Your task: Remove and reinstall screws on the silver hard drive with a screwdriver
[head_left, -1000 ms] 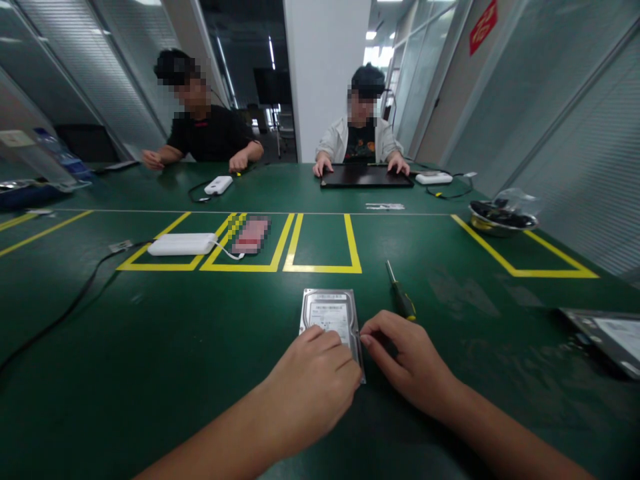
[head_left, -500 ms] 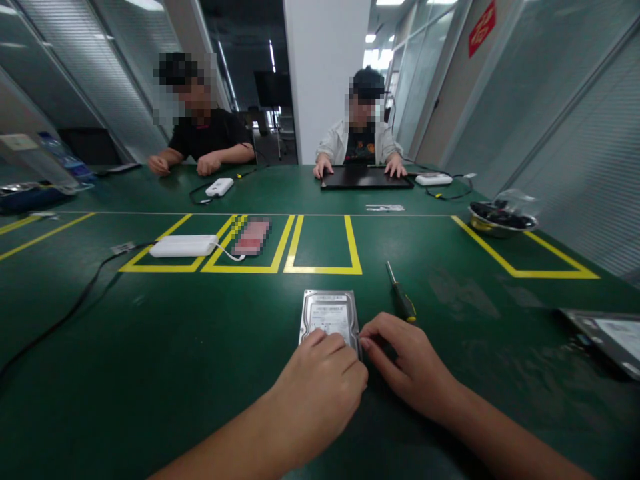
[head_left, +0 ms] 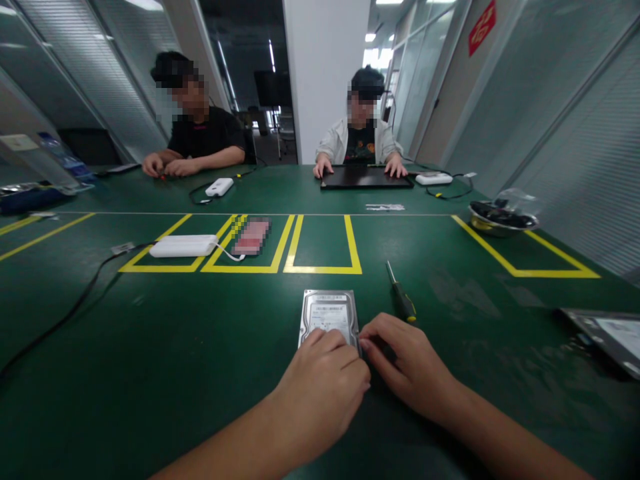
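Observation:
A silver hard drive (head_left: 329, 308) with a white label lies flat on the green table (head_left: 225, 333) in front of me. My left hand (head_left: 327, 387) is over its near end, fingers curled down and closed; what they grip, if anything, is hidden beneath the hand. At the drive's right edge is my right hand (head_left: 400, 353), its thumb and index fingertips brought together beside the metal side; anything between them is too small to make out. A screwdriver (head_left: 403, 300) with a dark green and yellow handle lies just beyond my right hand.
Yellow tape outlines (head_left: 323, 270) mark the table. A white power bank (head_left: 184, 246) and a phone (head_left: 253, 237) lie left. At right are a metal bowl (head_left: 503, 227) and another drive-like device (head_left: 607, 337). Across sit two people, one with hands on a black panel (head_left: 367, 177).
My left hand has shifted very slightly; my right hand stays in place. The person at the far left has brought both hands together around a small reddish item.

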Tool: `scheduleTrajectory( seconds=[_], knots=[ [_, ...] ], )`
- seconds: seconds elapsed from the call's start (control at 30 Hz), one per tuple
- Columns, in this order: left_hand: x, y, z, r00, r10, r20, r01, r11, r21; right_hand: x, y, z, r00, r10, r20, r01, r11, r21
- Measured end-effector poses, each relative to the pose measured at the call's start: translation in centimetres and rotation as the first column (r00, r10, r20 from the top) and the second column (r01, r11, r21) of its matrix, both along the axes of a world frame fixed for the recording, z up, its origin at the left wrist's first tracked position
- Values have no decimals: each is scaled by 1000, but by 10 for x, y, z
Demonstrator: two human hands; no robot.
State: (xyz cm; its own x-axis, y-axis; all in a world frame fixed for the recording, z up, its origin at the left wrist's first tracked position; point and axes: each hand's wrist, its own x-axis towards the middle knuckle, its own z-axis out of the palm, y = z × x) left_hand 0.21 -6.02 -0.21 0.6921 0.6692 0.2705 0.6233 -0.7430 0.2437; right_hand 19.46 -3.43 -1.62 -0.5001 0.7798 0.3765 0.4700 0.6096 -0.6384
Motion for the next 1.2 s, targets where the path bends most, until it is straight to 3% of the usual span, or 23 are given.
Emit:
scheduleTrajectory(
  seconds=[0.7, 0.83, 0.93, 1.03, 1.13, 1.2],
  knots=[
    [-3, -1, 3, 999, 31, 29, -28, 995, -99, 2, 0, 0, 1000, -4, 25, 3, 1000, 26],
    [-3, 0, 4, 999, 26, 27, -23, 994, -106, 6, 2, 2, 997, -44, 64, 37, 994, 104],
    [-5, 1, 7, 999, 28, 28, -25, 995, -101, 12, 7, 4, 978, -170, 125, 135, 959, 248],
    [-8, 1, 10, 999, 35, 21, -32, 993, -110, 18, 13, 6, 889, -390, 240, 270, 870, 413],
    [-11, 3, 11, 999, 32, 19, -29, 991, -129, 23, 17, 7, 702, -569, 428, 357, 802, 479],
    [-13, 4, 10, 999, 25, 25, -21, 991, -134, 25, 19, 7, 593, -610, 525, 389, 788, 477]
  ],
)
